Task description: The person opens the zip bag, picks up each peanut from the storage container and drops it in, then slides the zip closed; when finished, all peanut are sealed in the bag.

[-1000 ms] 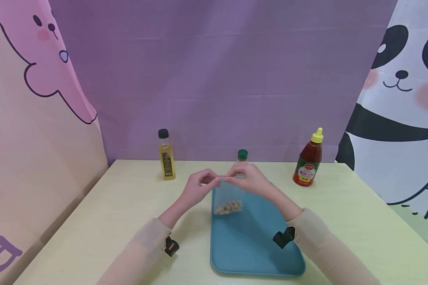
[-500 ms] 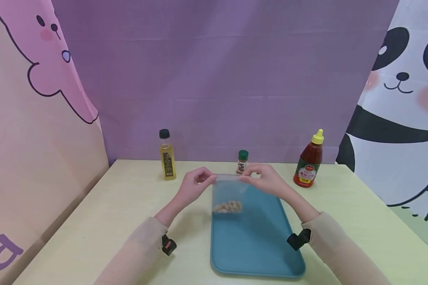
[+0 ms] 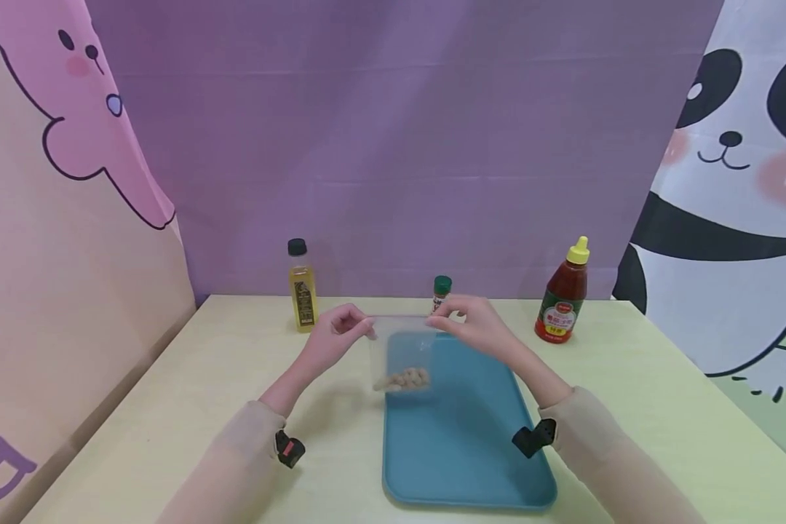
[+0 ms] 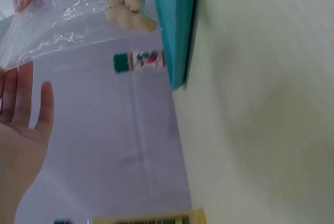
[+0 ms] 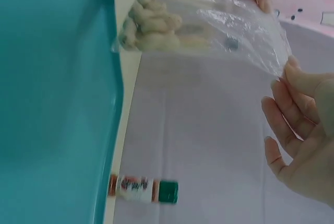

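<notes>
A clear zip bag [image 3: 402, 349] hangs upright between both hands, with several unshelled peanuts [image 3: 407, 378] gathered at its bottom. My left hand [image 3: 334, 336] pinches the bag's top left corner between thumb and fingers. At the opposite top corner, my right hand [image 3: 474, 327] pinches the edge in the same way. The top edge is pulled straight between them. Seen from the right wrist, the plastic [image 5: 240, 20] is stretched and the peanuts [image 5: 151, 23] lie in a clump. The bag overlaps the left rim of a blue tray [image 3: 471, 444] in the head view.
An oil bottle [image 3: 303, 295] with a black cap stands at the back left. Behind the right hand is a small green-capped jar [image 3: 442, 286]. A ketchup bottle [image 3: 562, 298] with a yellow nozzle stands at the back right. A purple cloth [image 3: 393, 145] hangs behind the table.
The hands have spread apart, drawing the bag's top edge out straight. The bag and left hand have shifted left, so the bag now hangs partly past the tray's left edge.
</notes>
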`<act>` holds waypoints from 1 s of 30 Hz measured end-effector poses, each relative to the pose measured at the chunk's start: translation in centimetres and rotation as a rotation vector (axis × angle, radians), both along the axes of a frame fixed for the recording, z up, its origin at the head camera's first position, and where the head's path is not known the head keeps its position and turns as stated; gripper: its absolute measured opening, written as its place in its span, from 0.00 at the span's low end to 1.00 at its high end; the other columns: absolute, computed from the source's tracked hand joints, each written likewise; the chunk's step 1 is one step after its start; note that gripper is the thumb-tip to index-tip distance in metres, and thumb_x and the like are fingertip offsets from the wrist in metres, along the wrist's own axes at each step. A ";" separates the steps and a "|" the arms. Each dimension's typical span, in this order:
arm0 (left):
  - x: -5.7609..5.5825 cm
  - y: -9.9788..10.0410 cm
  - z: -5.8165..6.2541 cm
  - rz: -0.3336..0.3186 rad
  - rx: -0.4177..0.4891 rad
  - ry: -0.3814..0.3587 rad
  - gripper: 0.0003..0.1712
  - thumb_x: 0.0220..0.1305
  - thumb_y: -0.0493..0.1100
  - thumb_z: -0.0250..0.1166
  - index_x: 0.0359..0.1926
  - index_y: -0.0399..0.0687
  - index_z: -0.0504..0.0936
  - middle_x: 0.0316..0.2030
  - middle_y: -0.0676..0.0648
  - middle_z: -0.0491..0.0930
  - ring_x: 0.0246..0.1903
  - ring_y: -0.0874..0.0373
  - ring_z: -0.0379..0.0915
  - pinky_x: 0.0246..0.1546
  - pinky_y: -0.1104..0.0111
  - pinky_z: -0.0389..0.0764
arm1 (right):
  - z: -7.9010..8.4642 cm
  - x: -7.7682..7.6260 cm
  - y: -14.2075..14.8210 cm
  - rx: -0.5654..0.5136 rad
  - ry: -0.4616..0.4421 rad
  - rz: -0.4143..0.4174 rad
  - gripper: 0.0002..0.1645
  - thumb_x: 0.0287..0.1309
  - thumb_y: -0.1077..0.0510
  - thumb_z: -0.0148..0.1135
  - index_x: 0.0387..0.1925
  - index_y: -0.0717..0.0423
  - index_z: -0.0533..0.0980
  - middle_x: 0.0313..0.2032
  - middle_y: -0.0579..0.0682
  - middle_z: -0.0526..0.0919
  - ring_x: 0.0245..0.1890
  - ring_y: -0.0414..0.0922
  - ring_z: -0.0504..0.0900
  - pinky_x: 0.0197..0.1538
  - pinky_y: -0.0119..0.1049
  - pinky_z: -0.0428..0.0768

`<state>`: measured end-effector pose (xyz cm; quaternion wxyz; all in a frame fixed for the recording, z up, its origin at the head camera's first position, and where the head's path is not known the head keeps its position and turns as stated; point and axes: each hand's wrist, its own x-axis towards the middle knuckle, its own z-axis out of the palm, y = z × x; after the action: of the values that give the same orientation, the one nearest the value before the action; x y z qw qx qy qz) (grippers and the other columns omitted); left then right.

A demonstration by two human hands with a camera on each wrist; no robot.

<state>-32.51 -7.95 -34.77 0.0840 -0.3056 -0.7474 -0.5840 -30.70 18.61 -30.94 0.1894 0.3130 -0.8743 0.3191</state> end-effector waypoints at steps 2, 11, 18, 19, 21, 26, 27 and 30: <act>-0.6 -1.2 -0.1 -0.021 0.008 -0.025 0.12 0.64 0.44 0.61 0.34 0.38 0.78 0.28 0.51 0.83 0.32 0.60 0.80 0.42 0.66 0.80 | 0.1 -0.1 -1.1 -0.036 0.004 0.023 0.05 0.55 0.55 0.66 0.31 0.52 0.83 0.29 0.45 0.83 0.31 0.40 0.77 0.37 0.36 0.79; -0.7 -6.4 1.4 -0.127 -0.075 -0.239 0.10 0.66 0.40 0.58 0.33 0.35 0.74 0.25 0.51 0.80 0.27 0.59 0.81 0.35 0.63 0.84 | -0.8 -0.3 -5.7 -0.230 -0.258 0.228 0.11 0.58 0.59 0.62 0.36 0.64 0.81 0.30 0.57 0.85 0.30 0.47 0.85 0.38 0.35 0.84; -1.4 -8.3 0.4 -0.175 -0.208 -0.409 0.11 0.67 0.43 0.57 0.35 0.37 0.73 0.25 0.47 0.78 0.28 0.54 0.80 0.33 0.56 0.84 | -2.5 -1.0 -7.1 -0.232 -0.494 0.215 0.14 0.59 0.56 0.62 0.39 0.65 0.80 0.32 0.59 0.85 0.29 0.47 0.86 0.38 0.46 0.84; -1.7 -8.4 0.0 -0.169 -0.227 -0.429 0.12 0.67 0.44 0.57 0.36 0.37 0.74 0.26 0.46 0.78 0.29 0.54 0.81 0.33 0.56 0.84 | -3.0 -1.3 -7.2 -0.220 -0.515 0.199 0.13 0.59 0.56 0.62 0.39 0.64 0.80 0.32 0.59 0.85 0.29 0.47 0.86 0.38 0.46 0.84; -2.2 -8.5 -1.0 -0.145 -0.257 -0.458 0.14 0.66 0.44 0.58 0.39 0.34 0.74 0.28 0.45 0.77 0.31 0.53 0.82 0.34 0.57 0.84 | -4.0 -1.9 -7.4 -0.206 -0.553 0.167 0.12 0.59 0.56 0.62 0.39 0.62 0.80 0.33 0.60 0.85 0.29 0.46 0.85 0.38 0.46 0.84; -3.4 -8.1 -3.1 -0.042 -0.302 -0.458 0.15 0.64 0.41 0.60 0.45 0.31 0.73 0.35 0.41 0.77 0.32 0.55 0.80 0.34 0.60 0.84 | -5.7 -3.3 -7.5 -0.197 -0.565 0.059 0.11 0.58 0.57 0.63 0.40 0.61 0.80 0.34 0.57 0.85 0.30 0.45 0.85 0.40 0.45 0.84; -3.5 -7.9 -3.4 -0.021 -0.310 -0.455 0.16 0.63 0.40 0.61 0.46 0.31 0.73 0.35 0.40 0.78 0.31 0.55 0.80 0.34 0.60 0.84 | -5.8 -3.6 -7.5 -0.200 -0.556 0.034 0.11 0.58 0.58 0.63 0.40 0.61 0.80 0.34 0.56 0.85 0.31 0.46 0.85 0.40 0.45 0.83; -3.9 -7.2 -3.8 0.046 -0.335 -0.447 0.19 0.61 0.37 0.62 0.50 0.30 0.72 0.37 0.39 0.78 0.29 0.55 0.80 0.32 0.62 0.84 | -6.2 -4.4 -7.2 -0.181 -0.496 -0.026 0.12 0.57 0.58 0.63 0.40 0.61 0.80 0.36 0.54 0.85 0.34 0.46 0.84 0.41 0.43 0.83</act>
<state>-36.42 -15.18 -38.59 -0.1213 -0.1618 -0.8402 -0.5031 -35.06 11.37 -37.16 0.0005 0.1958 -0.8657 0.4607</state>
